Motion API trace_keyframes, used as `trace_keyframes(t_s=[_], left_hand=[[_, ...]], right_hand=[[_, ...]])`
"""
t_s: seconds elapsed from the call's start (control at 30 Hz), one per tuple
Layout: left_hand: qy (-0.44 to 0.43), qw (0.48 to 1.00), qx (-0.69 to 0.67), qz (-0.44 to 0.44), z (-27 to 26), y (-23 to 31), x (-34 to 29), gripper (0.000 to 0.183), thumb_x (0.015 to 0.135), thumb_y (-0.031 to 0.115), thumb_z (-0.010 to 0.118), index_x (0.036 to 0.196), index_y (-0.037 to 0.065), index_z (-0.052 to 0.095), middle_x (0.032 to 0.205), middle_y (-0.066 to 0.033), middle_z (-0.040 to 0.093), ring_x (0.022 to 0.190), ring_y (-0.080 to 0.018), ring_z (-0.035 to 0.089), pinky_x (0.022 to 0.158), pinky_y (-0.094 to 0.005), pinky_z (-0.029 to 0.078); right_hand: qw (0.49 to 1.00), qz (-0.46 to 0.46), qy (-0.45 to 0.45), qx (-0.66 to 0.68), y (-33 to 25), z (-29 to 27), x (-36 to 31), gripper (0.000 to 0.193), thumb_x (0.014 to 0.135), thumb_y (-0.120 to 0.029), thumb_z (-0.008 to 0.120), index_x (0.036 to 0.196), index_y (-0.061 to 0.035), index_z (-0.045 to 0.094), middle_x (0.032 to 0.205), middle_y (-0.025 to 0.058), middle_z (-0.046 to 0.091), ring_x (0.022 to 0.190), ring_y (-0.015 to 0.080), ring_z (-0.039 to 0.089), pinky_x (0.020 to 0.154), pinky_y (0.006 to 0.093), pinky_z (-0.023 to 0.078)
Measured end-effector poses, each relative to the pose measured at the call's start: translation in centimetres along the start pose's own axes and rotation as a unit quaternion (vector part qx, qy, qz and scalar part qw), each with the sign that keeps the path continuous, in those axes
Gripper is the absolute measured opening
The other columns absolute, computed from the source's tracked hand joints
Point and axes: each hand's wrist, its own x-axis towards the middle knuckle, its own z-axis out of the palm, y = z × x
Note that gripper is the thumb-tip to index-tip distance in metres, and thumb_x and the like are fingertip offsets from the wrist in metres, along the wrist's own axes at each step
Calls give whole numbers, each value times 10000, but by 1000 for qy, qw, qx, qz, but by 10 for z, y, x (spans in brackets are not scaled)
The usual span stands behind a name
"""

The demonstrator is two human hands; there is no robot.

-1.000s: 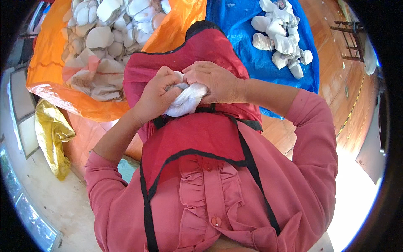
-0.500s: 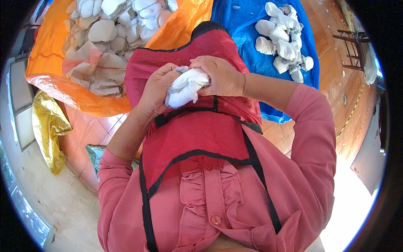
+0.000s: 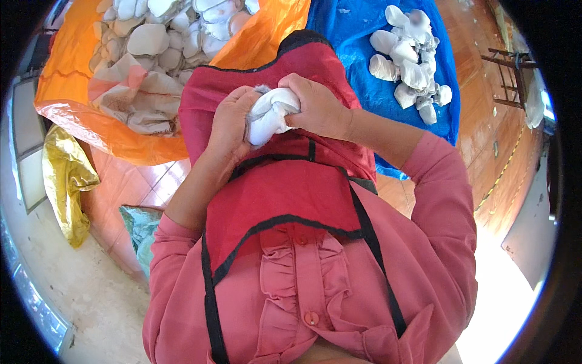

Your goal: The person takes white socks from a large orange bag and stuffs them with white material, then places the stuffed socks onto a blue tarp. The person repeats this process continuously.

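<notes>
Above the red apron on my lap, both hands grip a white, twisted cloth bundle with a fuzzy grey patch at its far end. My left hand is closed around the bundle's left side, thumb on top. From the right, my right hand pinches the other side, its fingers curled partly out of sight. What exactly the bundle is cannot be made out. Similar white bundles lie in a cluster on a blue sheet at the far right.
On the far left, an orange plastic sheet bears a heap of white oval pieces. Left of me are a yellow plastic bag and a green-blue bag. A dark wooden stand is on the tiled floor at far right.
The bundle has shifted slightly right and turned in my hands, its folds looking tighter and rounder. My right hand has moved a little, and both hands still hold it.
</notes>
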Motion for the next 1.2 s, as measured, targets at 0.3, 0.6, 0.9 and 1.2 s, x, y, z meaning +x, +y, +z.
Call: trace_keyframes(t_s=[0.3, 0.6, 0.9, 1.2], left_hand=[[54, 978, 173, 103, -7, -4, 3, 46, 870, 46, 615, 849, 5, 621, 831, -20, 584, 734, -104, 553, 654, -261, 466], [27, 908, 356, 217, -5, 5, -3, 84, 801, 59, 639, 790, -23, 656, 809, -52, 552, 747, -125, 545, 674, -266, 437], [42, 911, 359, 198, -5, 3, -4, 105, 810, 82, 649, 803, -22, 661, 810, -51, 586, 740, -123, 566, 670, -268, 452], [89, 922, 334, 175, 3, -2, 2, 115, 816, 101, 673, 849, -9, 666, 794, -45, 640, 729, -103, 589, 665, -262, 482]], right_hand=[[994, 19, 2, 104, 8, 10, -6, 506, 697, -183, 793, 1113, -42, 544, 988, 151, 642, 922, 294, 647, 807, 383, 506], [969, 60, -159, 182, 5, -29, 6, 422, 785, -164, 775, 1130, -45, 564, 1048, 51, 576, 983, 153, 566, 870, 296, 464], [991, -9, -50, 121, 8, -5, 1, 358, 696, -126, 750, 983, -26, 561, 928, 121, 580, 864, 253, 596, 764, 355, 480], [996, 0, 77, 35, 0, 15, -1, 270, 664, -74, 687, 881, -36, 533, 841, 158, 560, 816, 346, 584, 702, 416, 468]])
